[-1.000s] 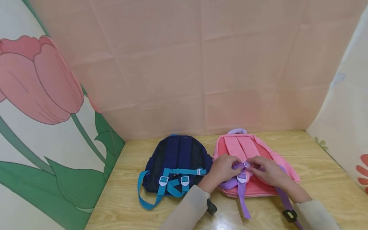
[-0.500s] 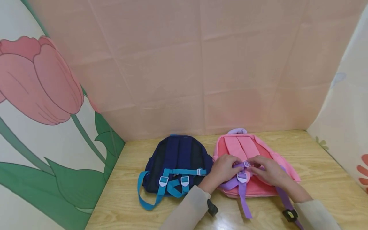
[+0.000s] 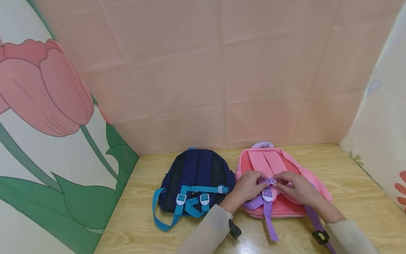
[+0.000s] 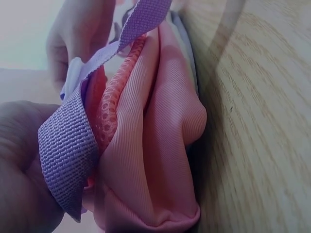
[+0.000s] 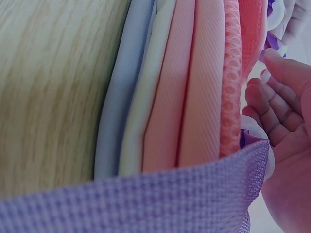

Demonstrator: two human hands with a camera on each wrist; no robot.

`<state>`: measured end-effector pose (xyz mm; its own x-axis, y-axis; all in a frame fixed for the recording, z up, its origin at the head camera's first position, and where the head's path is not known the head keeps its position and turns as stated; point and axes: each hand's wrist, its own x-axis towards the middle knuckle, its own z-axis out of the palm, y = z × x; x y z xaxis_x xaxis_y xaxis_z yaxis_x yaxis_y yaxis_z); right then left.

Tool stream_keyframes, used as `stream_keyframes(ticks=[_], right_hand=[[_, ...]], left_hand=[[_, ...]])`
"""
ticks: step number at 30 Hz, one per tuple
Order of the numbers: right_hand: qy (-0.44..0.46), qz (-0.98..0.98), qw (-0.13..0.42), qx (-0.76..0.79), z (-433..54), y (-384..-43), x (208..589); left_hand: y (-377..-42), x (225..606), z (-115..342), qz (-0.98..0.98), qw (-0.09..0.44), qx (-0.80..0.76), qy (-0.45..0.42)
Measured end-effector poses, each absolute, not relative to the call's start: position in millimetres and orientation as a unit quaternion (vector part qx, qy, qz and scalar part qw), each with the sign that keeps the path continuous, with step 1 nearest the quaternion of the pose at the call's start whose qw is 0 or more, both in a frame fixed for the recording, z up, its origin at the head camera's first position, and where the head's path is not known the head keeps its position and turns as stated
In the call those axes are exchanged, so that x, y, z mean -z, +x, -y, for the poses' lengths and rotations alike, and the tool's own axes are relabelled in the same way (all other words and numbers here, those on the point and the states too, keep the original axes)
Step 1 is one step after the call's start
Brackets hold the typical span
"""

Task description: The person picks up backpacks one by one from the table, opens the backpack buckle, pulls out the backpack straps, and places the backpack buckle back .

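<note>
A pink backpack (image 3: 269, 158) lies with its shoulder straps facing up in the head view. Over its lower middle, my left hand (image 3: 247, 187) pinches a purple strap (image 3: 263, 182) on the left of a small light slider buckle (image 3: 271, 180). From the other side my right hand (image 3: 296, 187) pinches the same strap near the buckle; the fingertips partly hide the grip. Just below sits a white adjuster (image 3: 268, 195), its loose purple webbing end hanging towards the front. In the right wrist view a purple strap (image 5: 146, 199) crosses in front of the bag's side.
Left of the pink bag lies a navy backpack (image 3: 196, 165) with turquoise straps (image 3: 177, 211) and white adjusters. A black buckle half (image 3: 234, 229) is by the left sleeve, another black buckle (image 3: 320, 237) by the right. Behind the wooden table (image 3: 127, 218) hangs a pinkish cloth (image 3: 222, 70).
Both hands stay at the same spot on the purple strap, with only tiny finger shifts. The head view has moved very slightly.
</note>
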<state>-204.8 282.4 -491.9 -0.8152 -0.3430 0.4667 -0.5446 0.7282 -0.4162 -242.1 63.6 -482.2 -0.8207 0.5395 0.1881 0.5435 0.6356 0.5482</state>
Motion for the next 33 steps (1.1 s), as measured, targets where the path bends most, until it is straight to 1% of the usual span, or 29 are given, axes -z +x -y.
stream_keyframes(ticks=[10, 16, 22, 29, 33], right_hand=[[0.231, 0.913, 0.181, -0.282, -285.9, -205.4, 492.9], [0.24, 0.911, 0.187, -0.28, -285.9, -206.5, 493.9], [0.244, 0.909, 0.196, -0.276, -283.4, -207.6, 496.4], [0.249, 0.908, 0.201, -0.271, -282.1, -209.4, 497.7], [0.251, 0.907, 0.201, -0.272, -281.7, -209.8, 497.6]], left_hand=[[-244.3, 481.1, -61.9, 0.91, -0.001, 0.274, -0.313], [-245.8, 483.3, -64.3, 0.913, -0.005, 0.259, -0.316], [-246.1, 485.3, -66.4, 0.91, -0.014, 0.277, -0.308], [-245.6, 483.9, -68.5, 0.901, -0.042, 0.324, -0.286], [-245.0, 482.6, -70.2, 0.901, -0.046, 0.331, -0.278]])
